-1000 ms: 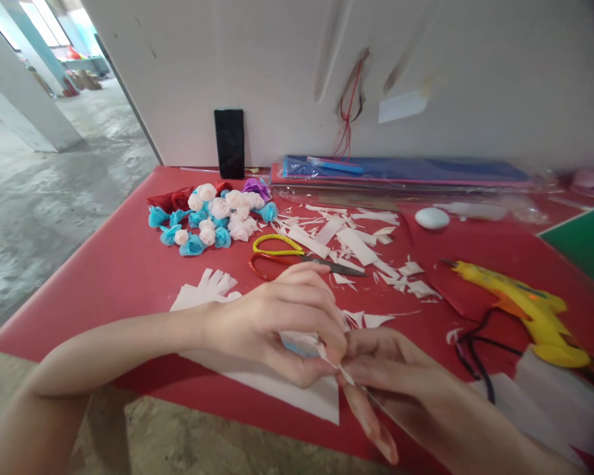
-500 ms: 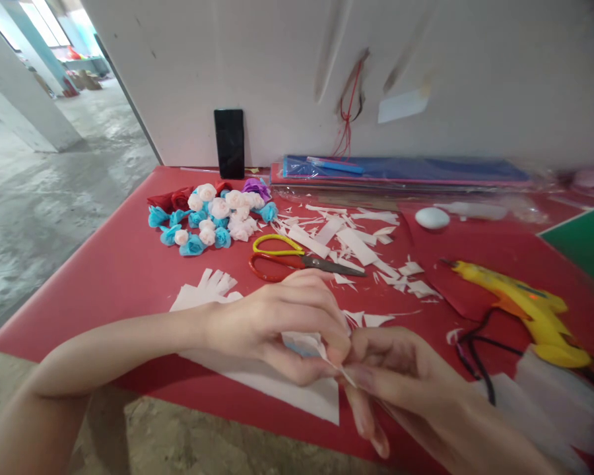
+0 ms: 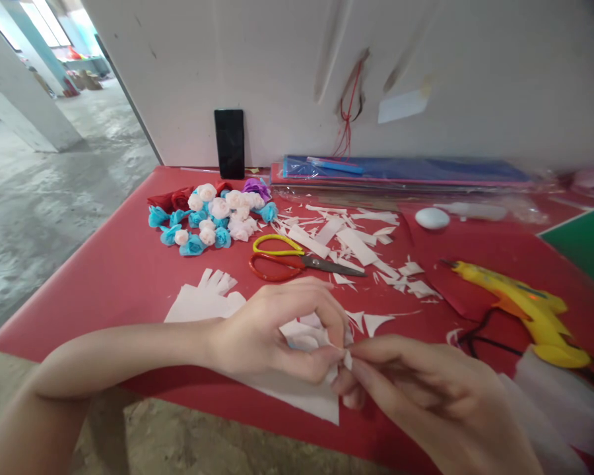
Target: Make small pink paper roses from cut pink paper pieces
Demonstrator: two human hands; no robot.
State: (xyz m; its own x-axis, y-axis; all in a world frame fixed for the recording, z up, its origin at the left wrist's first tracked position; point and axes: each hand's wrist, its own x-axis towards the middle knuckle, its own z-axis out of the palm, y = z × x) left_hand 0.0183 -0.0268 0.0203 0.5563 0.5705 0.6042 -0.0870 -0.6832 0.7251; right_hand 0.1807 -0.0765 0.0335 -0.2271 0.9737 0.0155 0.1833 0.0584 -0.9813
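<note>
My left hand (image 3: 277, 330) has its thumb and forefinger closed on a small piece of white paper (image 3: 348, 359). From the other side, the thumb and fingertips of my right hand (image 3: 426, 389) pinch the same piece. Pale white and bluish material (image 3: 301, 335) shows through the loop of my left fingers; I cannot tell whether it is held. Beneath my left forearm and hand lies a white paper sheet (image 3: 297, 396), with one end cut into strips. Just beyond my left hand rest scissors (image 3: 321, 262) with yellow and red handles.
White paper scraps (image 3: 356, 247) litter the red tabletop (image 3: 109, 264). Blue, white, red and purple paper flowers (image 3: 220, 211) cluster at the back left, before a phone (image 3: 230, 144). A yellow glue gun (image 3: 534, 310) lies right, a white egg-shaped object (image 3: 431, 218) behind it.
My right hand has shifted slightly right and down, its fingers now more curled. My left fingers have rounded into a wider loop. The white paper piece between them has turned.
</note>
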